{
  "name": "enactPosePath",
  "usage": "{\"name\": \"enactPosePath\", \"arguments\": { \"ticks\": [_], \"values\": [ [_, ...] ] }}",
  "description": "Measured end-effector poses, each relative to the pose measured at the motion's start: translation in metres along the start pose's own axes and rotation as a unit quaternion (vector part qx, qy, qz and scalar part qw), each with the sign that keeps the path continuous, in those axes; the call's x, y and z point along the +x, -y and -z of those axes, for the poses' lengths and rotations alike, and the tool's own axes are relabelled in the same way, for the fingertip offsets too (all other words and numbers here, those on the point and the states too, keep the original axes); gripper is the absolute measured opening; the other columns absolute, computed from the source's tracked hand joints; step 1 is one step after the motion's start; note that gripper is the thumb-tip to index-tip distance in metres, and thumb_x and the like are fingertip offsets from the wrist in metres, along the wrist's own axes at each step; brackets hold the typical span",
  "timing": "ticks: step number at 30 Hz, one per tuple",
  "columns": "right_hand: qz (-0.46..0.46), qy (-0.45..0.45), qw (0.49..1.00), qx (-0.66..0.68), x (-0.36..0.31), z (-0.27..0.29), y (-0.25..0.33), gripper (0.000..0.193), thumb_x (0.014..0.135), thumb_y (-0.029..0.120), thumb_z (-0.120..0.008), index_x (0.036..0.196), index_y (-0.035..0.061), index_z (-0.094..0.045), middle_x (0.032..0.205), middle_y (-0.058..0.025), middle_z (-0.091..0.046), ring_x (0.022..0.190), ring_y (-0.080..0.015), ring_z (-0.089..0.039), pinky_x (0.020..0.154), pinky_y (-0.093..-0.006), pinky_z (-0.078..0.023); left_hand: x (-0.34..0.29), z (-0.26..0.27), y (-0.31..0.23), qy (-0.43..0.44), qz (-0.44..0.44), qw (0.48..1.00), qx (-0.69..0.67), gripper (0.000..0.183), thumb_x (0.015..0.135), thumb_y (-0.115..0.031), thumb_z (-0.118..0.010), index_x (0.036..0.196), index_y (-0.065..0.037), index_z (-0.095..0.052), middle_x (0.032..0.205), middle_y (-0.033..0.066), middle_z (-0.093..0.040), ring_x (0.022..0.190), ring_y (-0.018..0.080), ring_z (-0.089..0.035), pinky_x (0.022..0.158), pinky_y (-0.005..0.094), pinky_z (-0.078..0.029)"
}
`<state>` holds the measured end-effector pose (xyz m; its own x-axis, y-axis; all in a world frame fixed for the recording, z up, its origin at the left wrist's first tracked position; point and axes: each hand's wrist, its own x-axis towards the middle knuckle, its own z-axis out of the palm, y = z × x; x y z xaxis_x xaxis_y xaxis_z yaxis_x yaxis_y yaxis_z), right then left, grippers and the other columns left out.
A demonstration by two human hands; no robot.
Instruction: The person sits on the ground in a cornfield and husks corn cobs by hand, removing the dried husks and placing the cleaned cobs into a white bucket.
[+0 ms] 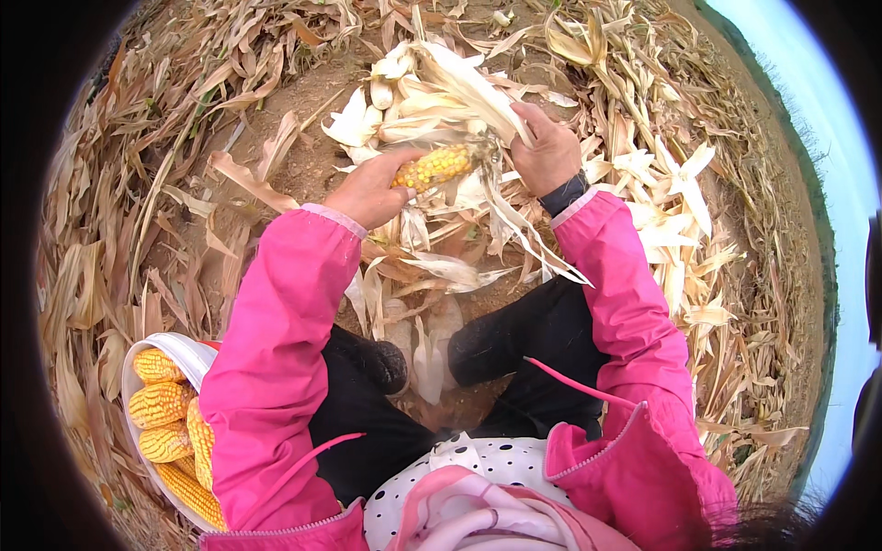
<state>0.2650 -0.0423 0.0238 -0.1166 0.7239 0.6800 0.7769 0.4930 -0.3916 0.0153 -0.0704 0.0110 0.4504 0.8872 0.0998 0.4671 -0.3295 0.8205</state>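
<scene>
Between my hands is a yellow corn cob (435, 169), lying at a slant with its kernels bare. My left hand (372, 189) is closed round its left end, thumb below and fingers above. At the cob's right end, dry pale husk (489, 108) and stringy silk hang loose. My right hand (546, 151) is closed on that husk, pinching the leaves beside the cob. Just beyond my hands lies a heap of unhusked corn ears (404, 121) in pale husks.
A white bucket (131, 390) holding several husked yellow cobs (163, 404) stands by my left elbow. Stripped husks (684, 188) pile up at the right. Dry stalks and leaves (101, 248) cover the brown soil around. My bent legs (537, 335) are below my hands.
</scene>
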Motion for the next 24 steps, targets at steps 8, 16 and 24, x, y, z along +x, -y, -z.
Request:
{"name": "enactPosePath", "arguments": {
  "ticks": [8,16,24],
  "values": [
    [-0.058,0.078,0.982,0.159,-0.015,-0.024,-0.01,0.04,0.068,0.003,-0.059,0.107,0.0072,-0.063,0.088,-0.0155,-0.062,0.08,-0.0281,-0.061,0.075,-0.0321,-0.048,0.006,0.006,0.017,-0.015,0.055,0.992,-0.116,0.045,0.077,-0.001,-0.056,0.121,-0.001,-0.051,0.107,0.0159,-0.06,0.1,0.0242,-0.057,0.089,0.0302,-0.041],
    [-0.168,0.189,0.898,0.36,-0.013,-0.018,-0.001,0.044,0.07,-0.002,-0.057,0.114,-0.001,-0.056,0.095,-0.0037,-0.061,0.083,-0.0092,-0.057,0.076,-0.0234,-0.045,0.002,0.016,0.001,0.016,0.056,0.998,-0.029,0.049,0.08,-0.007,-0.058,0.127,-0.002,-0.045,0.104,0.0117,-0.056,0.087,0.0176,-0.056,0.076,0.0285,-0.046],
    [-0.27,0.236,0.694,0.625,-0.005,-0.013,0.012,0.053,0.092,0.032,-0.049,0.135,0.0024,-0.038,0.121,-0.0098,-0.05,0.097,-0.0162,-0.053,0.068,-0.0297,-0.049,-0.002,0.016,-0.008,0.006,0.056,0.998,0.013,0.052,0.079,-0.01,-0.06,0.127,0.0,-0.044,0.121,0.0184,-0.052,0.112,0.0274,-0.05,0.097,0.0322,-0.037]
  ]
}}
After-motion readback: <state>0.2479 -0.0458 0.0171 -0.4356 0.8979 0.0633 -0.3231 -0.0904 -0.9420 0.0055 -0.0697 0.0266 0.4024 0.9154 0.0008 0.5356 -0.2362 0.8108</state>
